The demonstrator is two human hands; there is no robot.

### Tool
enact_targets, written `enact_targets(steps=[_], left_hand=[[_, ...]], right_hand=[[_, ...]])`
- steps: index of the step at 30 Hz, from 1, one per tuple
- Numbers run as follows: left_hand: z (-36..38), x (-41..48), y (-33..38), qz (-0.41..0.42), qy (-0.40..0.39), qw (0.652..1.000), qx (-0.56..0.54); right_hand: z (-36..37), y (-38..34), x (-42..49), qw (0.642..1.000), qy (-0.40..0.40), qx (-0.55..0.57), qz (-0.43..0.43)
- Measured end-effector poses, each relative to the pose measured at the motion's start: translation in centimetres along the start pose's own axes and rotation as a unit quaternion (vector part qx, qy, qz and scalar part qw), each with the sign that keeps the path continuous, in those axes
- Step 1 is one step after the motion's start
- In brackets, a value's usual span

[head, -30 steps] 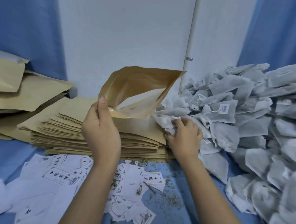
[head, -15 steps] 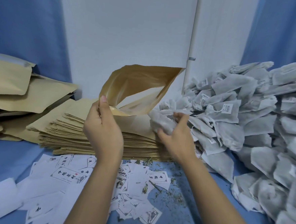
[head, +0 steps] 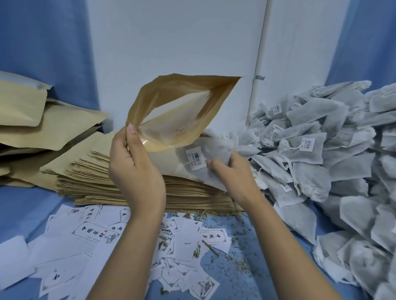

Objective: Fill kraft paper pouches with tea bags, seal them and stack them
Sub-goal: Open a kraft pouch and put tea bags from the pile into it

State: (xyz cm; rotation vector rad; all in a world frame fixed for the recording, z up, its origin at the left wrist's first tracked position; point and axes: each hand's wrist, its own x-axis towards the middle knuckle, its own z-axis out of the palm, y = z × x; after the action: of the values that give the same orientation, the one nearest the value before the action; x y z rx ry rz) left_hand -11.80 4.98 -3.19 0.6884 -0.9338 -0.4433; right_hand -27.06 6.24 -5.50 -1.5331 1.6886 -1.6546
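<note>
My left hand (head: 134, 169) holds an open kraft paper pouch (head: 172, 96) by its lower corner, mouth facing right, above the stack of flat empty pouches (head: 92, 177). My right hand (head: 232, 175) grips a bunch of white tea bags (head: 206, 155) with a barcode tag, just right of and below the pouch mouth. A big heap of tea bags (head: 332, 159) fills the right side. Filled pouches (head: 25, 119) lie piled at the left.
Loose white printed labels (head: 92, 236) and tea crumbs (head: 236, 258) are scattered on the blue table surface near me. A white wall and blue curtains stand behind.
My right hand has pulled tea bags from the heap and carried them left and up to the pouch mouth. The left hand keeps the pouch held open in place.
</note>
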Motion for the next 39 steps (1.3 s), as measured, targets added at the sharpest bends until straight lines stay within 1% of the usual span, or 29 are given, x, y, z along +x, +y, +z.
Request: enact_targets(steps=[2,3,5,7,8,9,10,11,13,16,17,18,20,21,22,23,24,25,26,27,28,29,30,32,33,35,37,38,39], left_hand=[[-0.2,0.2,-0.2,-0.002,-0.003,1.000,0.016],[-0.3,0.3,-0.5,-0.006,-0.006,1.000,0.028],[-0.6,0.4,-1.0,0.002,-0.025,0.998,0.053],[-0.8,0.4,-1.6,0.024,-0.051,0.995,0.082],[-0.9,0.4,-1.9,0.033,-0.062,0.993,0.093],[-1.0,0.5,-2.3,0.041,-0.068,0.992,0.101],[-1.1,0.4,-2.7,0.045,-0.074,0.991,0.106],[-1.2,0.4,-3.1,0.046,-0.085,0.989,0.111],[-1.3,0.3,-3.5,0.042,-0.115,0.985,0.122],[-1.2,0.1,-3.9,0.051,-0.124,0.982,0.130],[-1.2,0.0,-3.9,0.055,-0.128,0.981,0.134],[-1.1,-0.1,-3.9,0.060,-0.136,0.979,0.141],[-1.0,-0.4,-4.0,0.069,-0.158,0.972,0.158],[-0.9,-0.6,-4.0,0.071,-0.167,0.970,0.163],[-0.8,-0.7,-3.9,0.073,-0.172,0.969,0.164],[-0.7,-0.9,-3.7,0.074,-0.173,0.968,0.164],[-0.6,-1.1,-3.4,0.079,-0.173,0.968,0.163],[-0.5,-1.3,-3.2,0.089,-0.170,0.968,0.163],[-0.4,-1.4,-2.9,0.101,-0.166,0.967,0.163],[-0.3,-1.6,-2.8,0.110,-0.162,0.967,0.164],[-0.3,-1.6,-2.6,0.113,-0.157,0.967,0.165],[-0.3,-1.7,-2.6,0.110,-0.153,0.968,0.164],[-0.3,-1.7,-2.5,0.106,-0.149,0.970,0.162],[-0.4,-1.7,-2.5,0.099,-0.139,0.973,0.158],[-0.4,-1.7,-2.5,0.096,-0.135,0.974,0.156],[-0.3,-1.8,-2.6,0.092,-0.130,0.975,0.152],[-0.3,-1.9,-2.7,0.090,-0.128,0.976,0.153],[-0.3,-2.0,-2.7,0.090,-0.128,0.975,0.156],[-0.3,-2.0,-2.8,0.090,-0.132,0.974,0.160]], right_hand=[[-0.2,-0.4,0.1,0.987,-0.082,0.114,0.078],[-0.6,-0.5,0.0,0.968,-0.140,0.162,0.127],[-1.8,-0.4,-0.1,0.920,-0.280,0.198,0.188],[-3.3,-0.3,-0.2,0.868,-0.409,0.204,0.193],[-4.1,-0.3,-0.3,0.844,-0.451,0.227,0.180],[-4.7,-0.4,-0.3,0.826,-0.472,0.261,0.163],[-5.1,-0.5,-0.3,0.821,-0.467,0.294,0.149],[-5.3,-0.7,-0.3,0.825,-0.442,0.321,0.141],[-5.3,-1.3,-0.1,0.848,-0.372,0.348,0.144],[-4.5,-2.0,0.3,0.887,-0.261,0.336,0.181],[-4.2,-2.3,0.5,0.890,-0.225,0.343,0.198],[-3.8,-2.4,0.7,0.885,-0.202,0.363,0.210],[-2.8,-3.0,0.6,0.865,-0.190,0.412,0.216],[-2.3,-3.5,0.4,0.864,-0.193,0.418,0.206],[-1.6,-4.0,0.2,0.879,-0.192,0.395,0.184],[-0.8,-4.3,0.0,0.911,-0.181,0.337,0.155],[-0.1,-4.5,-0.2,0.950,-0.154,0.243,0.122],[0.6,-4.5,-0.5,0.985,-0.102,0.114,0.078],[1.2,-4.4,-0.7,0.998,-0.041,-0.034,0.019],[1.6,-4.2,-0.9,0.984,0.018,-0.172,-0.041],[1.9,-3.9,-1.1,0.956,0.064,-0.273,-0.082],[2.1,-3.6,-1.2,0.940,0.090,-0.312,-0.103],[2.2,-3.6,-1.3,0.941,0.100,-0.302,-0.112],[2.3,-3.6,-1.3,0.952,0.106,-0.259,-0.120],[2.3,-3.6,-1.2,0.953,0.107,-0.258,-0.119],[2.4,-3.6,-0.8,0.961,0.068,-0.251,-0.092],[2.5,-3.7,-0.6,0.980,-0.054,-0.190,-0.036],[2.7,-3.7,-0.6,0.981,-0.126,-0.148,-0.002],[2.8,-3.6,-0.7,0.977,-0.175,-0.125,0.008]])
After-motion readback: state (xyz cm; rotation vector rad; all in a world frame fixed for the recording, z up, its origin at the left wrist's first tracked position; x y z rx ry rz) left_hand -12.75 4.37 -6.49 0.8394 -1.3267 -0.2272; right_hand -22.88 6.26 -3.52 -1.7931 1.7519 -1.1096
